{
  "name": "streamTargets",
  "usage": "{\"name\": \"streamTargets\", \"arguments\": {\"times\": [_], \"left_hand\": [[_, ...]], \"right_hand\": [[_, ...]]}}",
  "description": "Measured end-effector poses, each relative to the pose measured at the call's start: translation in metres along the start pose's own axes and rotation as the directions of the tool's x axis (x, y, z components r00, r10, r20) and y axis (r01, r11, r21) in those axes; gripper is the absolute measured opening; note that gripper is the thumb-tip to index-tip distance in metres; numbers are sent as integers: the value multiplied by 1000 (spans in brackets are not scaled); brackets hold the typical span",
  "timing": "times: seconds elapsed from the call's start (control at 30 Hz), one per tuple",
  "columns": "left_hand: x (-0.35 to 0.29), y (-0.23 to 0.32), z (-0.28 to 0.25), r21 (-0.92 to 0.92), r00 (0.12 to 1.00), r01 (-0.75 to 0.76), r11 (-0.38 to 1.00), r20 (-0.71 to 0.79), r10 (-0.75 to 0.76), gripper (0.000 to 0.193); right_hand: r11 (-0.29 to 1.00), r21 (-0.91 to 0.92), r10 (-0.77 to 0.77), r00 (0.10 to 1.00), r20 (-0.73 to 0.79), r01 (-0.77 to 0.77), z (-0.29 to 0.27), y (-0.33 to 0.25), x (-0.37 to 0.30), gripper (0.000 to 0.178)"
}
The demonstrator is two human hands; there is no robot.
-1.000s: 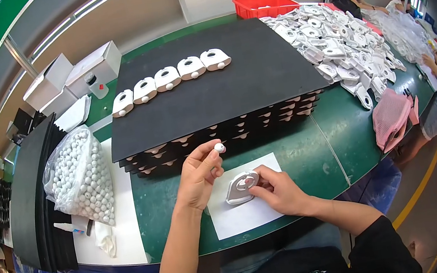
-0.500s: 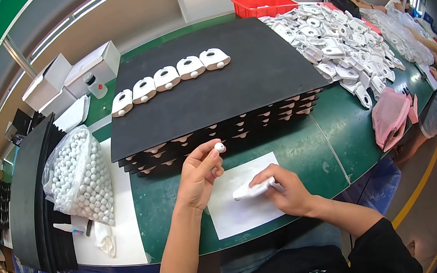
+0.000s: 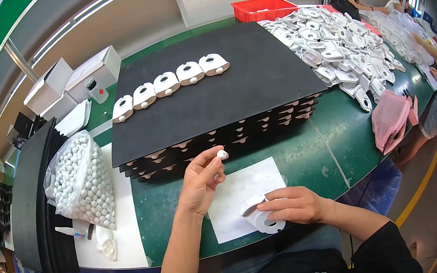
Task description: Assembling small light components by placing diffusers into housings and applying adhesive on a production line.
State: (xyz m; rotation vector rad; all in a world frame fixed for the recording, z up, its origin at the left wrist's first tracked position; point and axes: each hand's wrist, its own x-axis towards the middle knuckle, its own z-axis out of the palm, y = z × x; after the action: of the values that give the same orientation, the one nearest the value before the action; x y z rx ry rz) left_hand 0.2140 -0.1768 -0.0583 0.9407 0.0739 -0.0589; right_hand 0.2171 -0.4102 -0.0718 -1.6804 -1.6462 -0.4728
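My left hand (image 3: 202, 179) pinches a small white ball (image 3: 222, 154) between thumb and fingertips, just in front of the black board stack. Lower and to the right, my right hand (image 3: 297, 205) grips a white plastic housing (image 3: 266, 221) with a round hole, over a white paper sheet (image 3: 223, 204). The hole faces up and toward me. Ahead, a row of several similar housings (image 3: 167, 84), each with a small ball at its near edge, lies on the top black board (image 3: 213, 103). More housings show between the stacked boards.
At left, a clear bag of white balls (image 3: 79, 178) stands beside a glue tube (image 3: 69, 232) and black boards (image 3: 33, 194). A heap of white housings (image 3: 341, 43) covers the right side, near a red bin (image 3: 264, 8) and a pink mesh pouch (image 3: 390, 119). Other people work at far right.
My right hand has turned the white housing from nearly edge-on so its holed face shows, and moved it slightly nearer to me. My left hand keeps the ball in about the same place.
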Motion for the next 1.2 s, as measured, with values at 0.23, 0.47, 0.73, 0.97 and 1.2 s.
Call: {"name": "streamTargets", "arguments": {"times": [0.23, 0.47, 0.73, 0.97, 1.2], "left_hand": [[1, -1, -1, 6, 1000, 5, 1000, 1, -5, 24], [0, -1, -1, 8, 1000, 1, 1000, 12, -1, 24], [-1, -1, 0, 19, 1000, -1, 1000, 9, 1, 25], [1, -1, 0, 15, 1000, 2, 1000, 9, -2, 25], [0, -2, 1, 18, 1000, 9, 1000, 1, -9, 26]], "right_hand": [[1000, -20, -7, 1000, 21, 7, 0, 1, 0, 18], [931, 299, 248, 964, -95, -210, 3, 1, -2, 27], [997, 70, -28, 999, -19, 29, -3, 0, -1, 11], [988, -96, -123, 992, 29, 125, -3, -2, 3, 6], [991, -90, -93, 995, 27, 95, -2, -2, 1, 8]]}}
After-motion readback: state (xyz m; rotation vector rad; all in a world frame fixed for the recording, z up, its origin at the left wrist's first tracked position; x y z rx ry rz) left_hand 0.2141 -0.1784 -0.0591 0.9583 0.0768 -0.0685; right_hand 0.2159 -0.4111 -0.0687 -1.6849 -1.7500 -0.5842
